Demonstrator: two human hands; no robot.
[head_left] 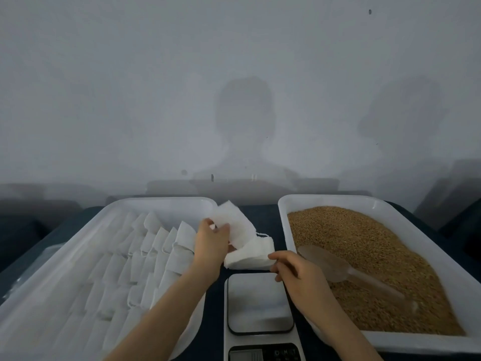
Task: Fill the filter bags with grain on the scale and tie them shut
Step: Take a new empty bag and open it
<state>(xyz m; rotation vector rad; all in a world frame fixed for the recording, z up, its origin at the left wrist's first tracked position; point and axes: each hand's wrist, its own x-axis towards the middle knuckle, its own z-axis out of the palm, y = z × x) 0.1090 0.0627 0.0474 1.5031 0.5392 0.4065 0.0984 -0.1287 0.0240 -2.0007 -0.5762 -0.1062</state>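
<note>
Head view: the left hand (210, 243) is gripping thin white filter bags (242, 230) in curled fingers, just twelve o'clock of the bare white digital scale (259, 300). The right hand (296, 272) is pinching one bag's corner. Loose brown grain (377, 243) is sitting at three o'clock, with a clear plastic scoop (320, 259) lying idle on it. Judging by this, filling is not yet beginning.

The white digital scale with grey square platform (260, 303) is open from above. Left of it rises the wall of a white plastic bag tray (156, 200), and right of it a white plastic grain tray (325, 198). Just behind it, the left hand (210, 243), the right hand (294, 269) and the white filter bags (250, 246) block the dark gap.
</note>
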